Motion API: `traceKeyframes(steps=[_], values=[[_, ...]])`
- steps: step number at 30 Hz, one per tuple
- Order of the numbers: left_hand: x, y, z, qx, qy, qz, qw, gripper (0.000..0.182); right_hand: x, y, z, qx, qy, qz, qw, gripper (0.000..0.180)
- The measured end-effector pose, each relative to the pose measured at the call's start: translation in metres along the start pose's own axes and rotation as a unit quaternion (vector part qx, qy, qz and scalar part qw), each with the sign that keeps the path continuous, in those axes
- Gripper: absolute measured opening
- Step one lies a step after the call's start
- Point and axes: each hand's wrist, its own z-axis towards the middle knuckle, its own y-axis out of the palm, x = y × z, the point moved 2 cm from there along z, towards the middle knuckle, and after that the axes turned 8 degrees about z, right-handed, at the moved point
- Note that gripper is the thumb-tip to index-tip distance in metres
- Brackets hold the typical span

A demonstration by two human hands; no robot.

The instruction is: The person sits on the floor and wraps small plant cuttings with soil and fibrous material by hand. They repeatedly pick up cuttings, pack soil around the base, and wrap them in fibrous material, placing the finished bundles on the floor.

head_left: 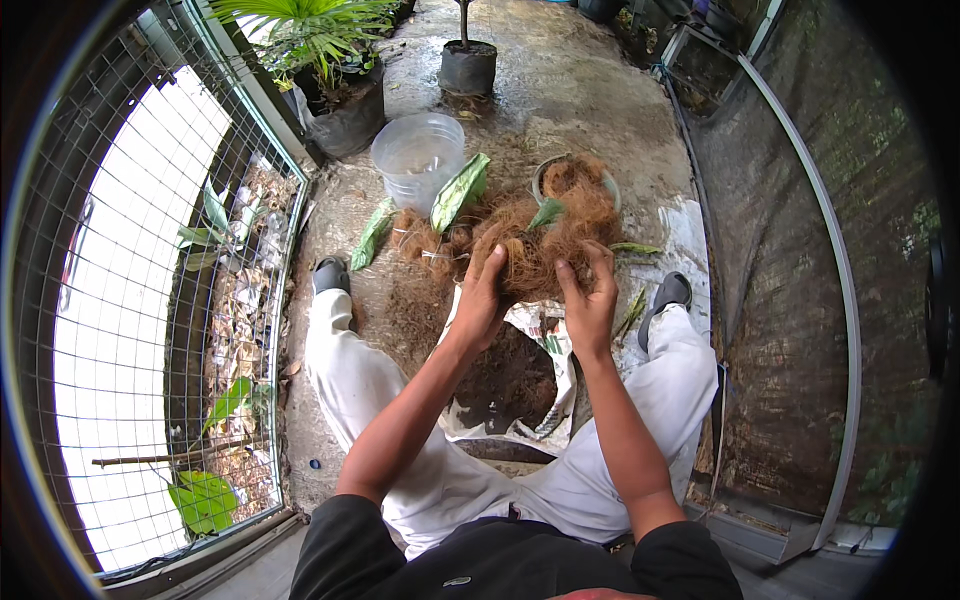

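Between my two hands is a loose clump of brown coconut fibre [529, 266]. My left hand [484, 292] grips its left side, with the thumb up. On its right side my right hand [589, 296] holds on with thumb and curved fingers. Just beyond lies more fibre, with a variegated green leaf [460, 193] standing up from it and a small green leaf [546, 213] on top. Below my hands a white sack [562, 379] bearing print lies open, with dark soil and fibre [506, 382] inside.
A clear plastic tub [418, 161] stands beyond the fibre, left of a round pot [616, 191] heaped with fibre. Farther off are a black planter [469, 67] and a potted palm [337, 112]. Wire mesh [150, 300] borders the left, dark netting [780, 315] the right.
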Motion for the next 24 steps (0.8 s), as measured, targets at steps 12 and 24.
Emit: traceKeyframes(steps=[12, 24], values=[[-0.009, 0.000, -0.005, 0.022, 0.073, 0.317, 0.945, 0.053, -0.010, 0.020, -0.009, -0.105, 0.018, 0.003, 0.994, 0.074], [-0.013, 0.005, -0.001, 0.049, 0.009, 0.011, 0.999, 0.063, -0.023, 0.021, -0.013, -0.134, -0.024, -0.049, 0.990, 0.077]])
